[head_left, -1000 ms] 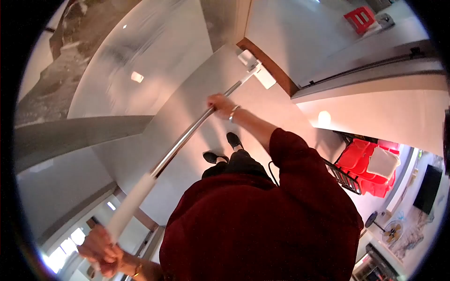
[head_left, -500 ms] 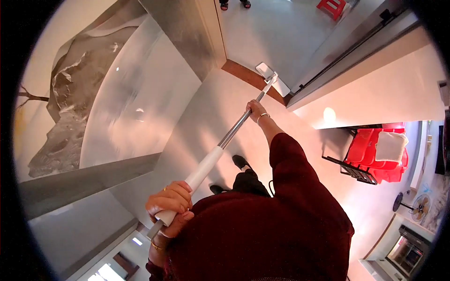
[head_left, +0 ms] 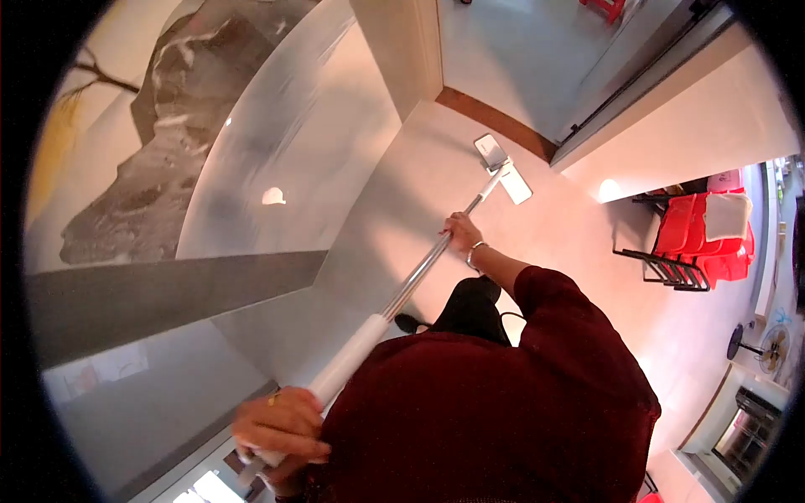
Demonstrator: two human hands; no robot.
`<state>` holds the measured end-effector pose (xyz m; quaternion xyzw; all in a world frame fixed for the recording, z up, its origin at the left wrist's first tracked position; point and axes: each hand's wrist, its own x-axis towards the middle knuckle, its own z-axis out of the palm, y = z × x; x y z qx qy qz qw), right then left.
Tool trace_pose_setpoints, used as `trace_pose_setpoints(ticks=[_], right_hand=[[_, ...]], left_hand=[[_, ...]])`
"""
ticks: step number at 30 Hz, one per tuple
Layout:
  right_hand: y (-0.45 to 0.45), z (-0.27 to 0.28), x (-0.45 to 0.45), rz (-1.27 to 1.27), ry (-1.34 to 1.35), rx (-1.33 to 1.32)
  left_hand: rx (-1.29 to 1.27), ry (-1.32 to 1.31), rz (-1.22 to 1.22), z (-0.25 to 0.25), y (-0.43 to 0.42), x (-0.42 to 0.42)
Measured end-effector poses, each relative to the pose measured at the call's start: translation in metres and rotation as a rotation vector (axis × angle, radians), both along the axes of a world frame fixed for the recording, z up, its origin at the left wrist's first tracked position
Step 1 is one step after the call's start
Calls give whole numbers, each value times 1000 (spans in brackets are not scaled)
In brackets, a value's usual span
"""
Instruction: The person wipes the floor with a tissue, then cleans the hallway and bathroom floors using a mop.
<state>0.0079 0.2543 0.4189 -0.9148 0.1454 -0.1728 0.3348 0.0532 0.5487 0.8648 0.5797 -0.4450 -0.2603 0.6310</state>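
Mop [head_left: 374,329] slanting right across the head view, and both hands are on it! Left hand [head_left: 281,426] down at the near end, fingers wrapped around the white handle [head_left: 350,355], a ring [head_left: 272,401] showing. Right hand [head_left: 460,233] farther up, closed on the shiny metal pole [head_left: 416,282], bracelet [head_left: 475,249] at the wrist, dark red sleeve [head_left: 553,302] stretching out behind it. And the white mop head [head_left: 516,185]? Down on the floor [head_left: 574,260], near its far edge, just short of the brown strip [head_left: 499,125] at the doorway; whether every bit lies flat, I can't tell. A dark shoe [head_left: 409,324] pokes out beside the pole, next to a black trouser leg [head_left: 468,312]. Over by the floor's right edge, red chairs [head_left: 681,230] are stacked on black frames, a pale cloth [head_left: 728,216] draped over them, with a fan [head_left: 773,348] standing near that same side.
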Motion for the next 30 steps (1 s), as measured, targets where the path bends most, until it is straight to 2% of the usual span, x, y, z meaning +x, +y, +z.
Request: trace_pose_setpoints(ticks=[3,5,7,8,9,11,14,15,18,19,21,22,23,24,25,26,27,28,29,30], right_hand=[[97,16,13,118,-34,-13],[158,24,21,113,-89,97],[207,38,28,375,-93,-95],[233,41,33,335,-85,86],[252,48,41,294,-77,265],[265,76,53,339,-37,228],[269,107,52,407,21,254],[267,110,50,431,43,274],[236,113,53,596,-86,14],[224,105,56,540,-25,54],[180,111,58,404,-110,44],[156,89,66,381,-90,-6],[126,75,73,372,-237,30],[96,66,78,346,-196,92],[65,58,83,319,-157,153],[34,53,86,271,-234,148],[0,43,90,266,-160,-75],[-28,-12,103,121,-256,267],[-54,2,105,130,-254,165],[-82,14,108,200,-189,-226]], left_hand=[[9,-95,-77,31,79,14],[13,-152,22,55,117,5],[235,-267,-377,101,160,20],[119,-300,-308,105,174,14],[188,-279,-238,122,174,5],[238,-261,-359,140,189,10],[93,-186,-204,136,215,-11],[59,-164,-296,135,218,-10],[14,-135,48,113,251,-46],[-164,-186,-16,88,258,-45],[-111,-298,359,66,222,-58],[-149,-242,408,52,194,-63],[-187,-187,455,37,160,-64],[-227,-131,501,21,125,-62],[-239,-104,454,6,102,-54],[-250,-76,408,-9,78,-46],[-236,-79,273,-22,59,-36],[-220,-62,316,-30,35,-33],[-201,-46,361,-38,12,-31],[-189,-16,296,-49,-3,-24]])
